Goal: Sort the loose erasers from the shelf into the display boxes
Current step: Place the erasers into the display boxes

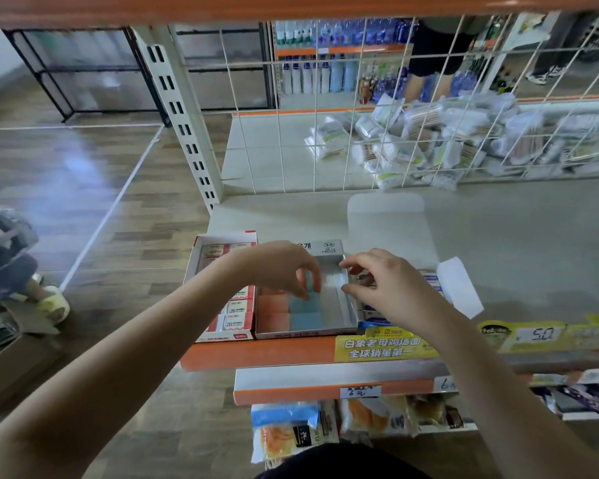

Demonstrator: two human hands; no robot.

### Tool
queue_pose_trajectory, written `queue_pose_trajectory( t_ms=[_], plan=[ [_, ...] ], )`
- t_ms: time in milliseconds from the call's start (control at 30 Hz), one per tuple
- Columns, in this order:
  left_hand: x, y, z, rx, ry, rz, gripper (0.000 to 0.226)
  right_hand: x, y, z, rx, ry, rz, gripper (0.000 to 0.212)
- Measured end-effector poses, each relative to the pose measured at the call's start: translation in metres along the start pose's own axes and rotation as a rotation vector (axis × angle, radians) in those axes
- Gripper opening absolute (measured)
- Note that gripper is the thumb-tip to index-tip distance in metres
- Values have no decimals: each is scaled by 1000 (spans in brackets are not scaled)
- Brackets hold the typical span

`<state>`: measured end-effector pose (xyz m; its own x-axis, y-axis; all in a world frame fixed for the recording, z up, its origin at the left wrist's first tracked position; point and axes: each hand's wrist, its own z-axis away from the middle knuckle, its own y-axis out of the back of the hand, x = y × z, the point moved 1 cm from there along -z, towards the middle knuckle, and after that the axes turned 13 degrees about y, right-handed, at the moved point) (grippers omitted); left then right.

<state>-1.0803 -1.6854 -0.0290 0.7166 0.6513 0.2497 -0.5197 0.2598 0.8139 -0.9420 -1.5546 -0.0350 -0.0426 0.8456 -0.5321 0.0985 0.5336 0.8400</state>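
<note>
A grey display box (339, 314) stands at the shelf's front edge, with pink erasers (273, 311) in its left column and blue erasers (305, 318) in the middle column. Its right column is bare. My left hand (284, 269) reaches over the box and pinches a blue eraser (312, 283) above the blue column. My right hand (384, 285) hovers at the box's right wall with curled fingers around a small item that I cannot make out. A red and white box (222, 292) of 2B erasers stands to the left.
The grey shelf (516, 236) stretches to the right, with a white flap (459, 286) and a blue and white box (374, 314) under my right wrist. A wire grid (360, 133) backs the shelf. Snack packs (291, 430) hang on the lower shelf.
</note>
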Motion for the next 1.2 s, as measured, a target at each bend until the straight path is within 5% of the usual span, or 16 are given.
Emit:
queue_pose_trajectory(
  t_ms=[467,700,933,1200],
  plan=[
    [2,-4,2,11,-23,-102,24,-3,7,-8,-116,4,60,31],
    [17,37,4,240,-88,-204,25,-2,42,-10,-104,-89,86,31],
    [125,62,-34,531,-227,-316,34,61,91,19,37,-271,288,36],
    [308,20,-80,534,-351,-456,47,162,157,140,147,-501,420,37]
  ],
)
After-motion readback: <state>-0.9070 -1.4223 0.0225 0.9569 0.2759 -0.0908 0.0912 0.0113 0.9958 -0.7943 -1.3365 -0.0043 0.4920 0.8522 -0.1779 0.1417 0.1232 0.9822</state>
